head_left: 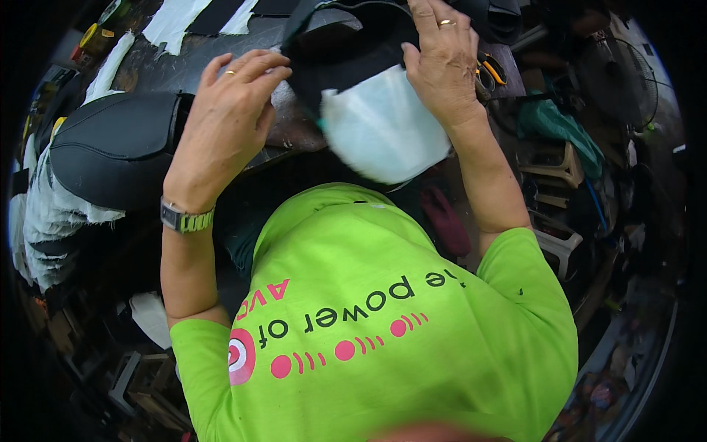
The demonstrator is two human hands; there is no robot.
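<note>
A black curved piece (305, 74) with a pale whitish panel (387, 125) hangs over the table's near edge, its lower part smeared by motion. My left hand (234, 110) pinches the piece's left edge with bent fingers; a ring and a wristwatch show on this arm. On the other side my right hand (445, 66) grips the right edge, thumb against the black material and fingertips partly cut off by the frame's top. What kind of article it is, I cannot tell. Beside my left wrist lies a rounded black stitched cover (114, 144), similar in material.
The dark worktable (199, 66) carries white and black fabric strips (177, 22) at the back. Orange-handled scissors (492, 70) lie right of my right hand. White frayed cloth (51, 210) hangs at left. A fan (618, 81), green cloth (560, 129) and plastic stool (552, 166) stand at right.
</note>
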